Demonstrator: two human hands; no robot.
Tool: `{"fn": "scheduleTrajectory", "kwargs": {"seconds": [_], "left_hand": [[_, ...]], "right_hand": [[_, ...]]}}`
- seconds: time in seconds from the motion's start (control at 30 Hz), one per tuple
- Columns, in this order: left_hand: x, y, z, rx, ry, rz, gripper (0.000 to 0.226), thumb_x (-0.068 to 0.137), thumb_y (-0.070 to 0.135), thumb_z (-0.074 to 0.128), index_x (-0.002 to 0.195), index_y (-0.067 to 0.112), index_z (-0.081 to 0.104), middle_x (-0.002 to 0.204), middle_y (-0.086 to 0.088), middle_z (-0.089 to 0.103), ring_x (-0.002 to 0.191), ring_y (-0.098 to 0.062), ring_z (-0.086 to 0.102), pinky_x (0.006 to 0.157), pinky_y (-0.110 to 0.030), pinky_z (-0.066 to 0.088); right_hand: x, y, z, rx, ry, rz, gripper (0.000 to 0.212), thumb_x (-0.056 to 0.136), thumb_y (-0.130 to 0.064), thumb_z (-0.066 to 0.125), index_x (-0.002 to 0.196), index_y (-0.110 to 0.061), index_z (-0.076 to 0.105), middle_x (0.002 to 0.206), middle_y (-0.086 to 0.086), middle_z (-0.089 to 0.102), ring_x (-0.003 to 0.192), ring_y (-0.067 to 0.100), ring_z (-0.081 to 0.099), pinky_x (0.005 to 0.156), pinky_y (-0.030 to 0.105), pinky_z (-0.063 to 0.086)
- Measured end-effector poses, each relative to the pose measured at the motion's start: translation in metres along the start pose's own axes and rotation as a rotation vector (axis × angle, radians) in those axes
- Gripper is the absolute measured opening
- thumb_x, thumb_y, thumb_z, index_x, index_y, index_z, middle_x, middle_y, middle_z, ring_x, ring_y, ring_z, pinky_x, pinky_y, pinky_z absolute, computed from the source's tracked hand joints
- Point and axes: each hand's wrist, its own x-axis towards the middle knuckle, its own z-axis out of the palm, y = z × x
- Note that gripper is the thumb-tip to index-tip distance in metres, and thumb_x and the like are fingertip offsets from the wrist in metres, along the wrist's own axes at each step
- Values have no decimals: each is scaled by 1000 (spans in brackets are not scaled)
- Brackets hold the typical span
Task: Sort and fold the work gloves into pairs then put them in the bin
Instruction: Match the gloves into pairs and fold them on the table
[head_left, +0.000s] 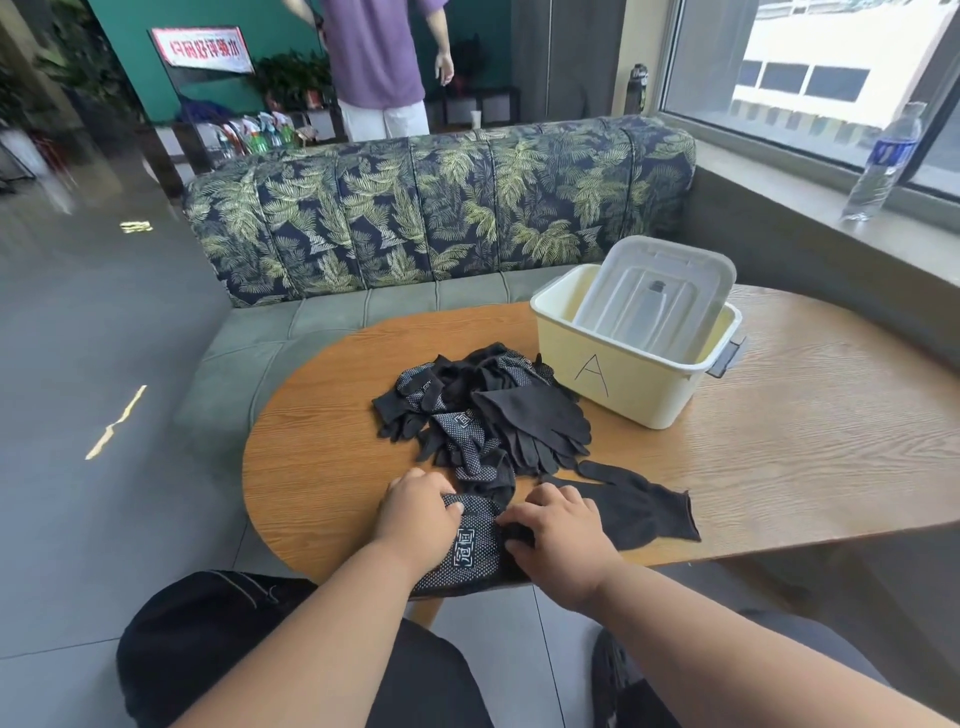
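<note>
A black glove with white dots (470, 545) lies at the near edge of the wooden table (779, 441). My left hand (418, 514) grips its left side, fingers curled over the cloth. My right hand (558, 535) holds its right side, fingers curled into the fabric. Beyond them sits a pile of black gloves (483, 410), some dotted, some plain. One plain black glove (631, 501) lies flat to the right of my right hand. The pale yellow bin (618, 384) marked "A" stands at the back right, with its clear lid (657, 296) propped inside it.
A leaf-patterned sofa (441, 208) runs behind the table. A water bottle (883, 161) stands on the window ledge at right. A person in a purple shirt (374, 52) stands behind the sofa. My knees are under the table's near edge.
</note>
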Motion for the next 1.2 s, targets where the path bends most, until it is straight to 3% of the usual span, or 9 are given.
{"fn": "scheduleTrajectory", "kwargs": {"seconds": [0.13,0.3,0.5,0.67,0.8,0.9,1.03,1.2], "left_hand": [[-3,-2,-3,-291,-40,-75,17,94,32,69,110,28,69,107,6,69,93,-14,64,87,-33,54],[-5,-6,-4,-748,-94,-211,34,91,22,75,122,29,62,116,6,65,107,-9,63,97,-31,50],[-9,-12,-9,-963,-120,-211,28,92,4,72,115,21,68,114,-1,71,104,-13,67,84,-23,50],[-13,-15,-6,-739,-93,-116,26,92,19,75,115,29,73,117,13,68,110,0,60,87,-14,43],[-12,-6,-6,-397,-86,-82,32,95,36,67,126,26,68,120,-1,66,105,-26,66,95,-37,53],[-12,8,0,-98,-56,-45,37,100,40,57,125,15,65,126,-7,55,107,-28,62,99,-36,49],[-11,19,4,42,-76,-82,38,102,40,50,122,10,59,126,-13,50,112,-33,60,98,-39,48],[-8,19,4,210,-62,68,31,103,40,43,124,22,56,128,-9,43,119,-31,48,104,-41,43]], "right_hand": [[3,-1,-1,15,-29,8,43,95,-50,57,138,-52,55,130,-8,49,122,26,42,105,41,32],[8,-1,-3,36,-73,33,52,93,-48,60,143,-55,49,131,-5,47,123,29,41,105,41,33],[10,-1,-8,44,-103,59,51,90,-51,63,140,-57,52,132,-5,47,127,28,41,107,42,34],[14,-9,-14,14,-145,88,53,91,-49,63,142,-56,52,138,-1,46,134,30,37,111,45,32],[13,-12,-16,14,-152,101,53,91,-50,62,143,-56,51,139,-2,45,136,30,36,111,45,31],[12,-13,-16,18,-150,108,53,91,-50,63,142,-57,51,138,-1,45,135,30,36,111,45,31],[11,-12,-15,23,-147,114,53,90,-50,63,141,-59,51,137,-2,46,134,30,37,110,43,31],[11,-12,-16,21,-159,117,53,90,-50,63,140,-59,51,138,-1,45,133,31,38,110,43,31]]}}
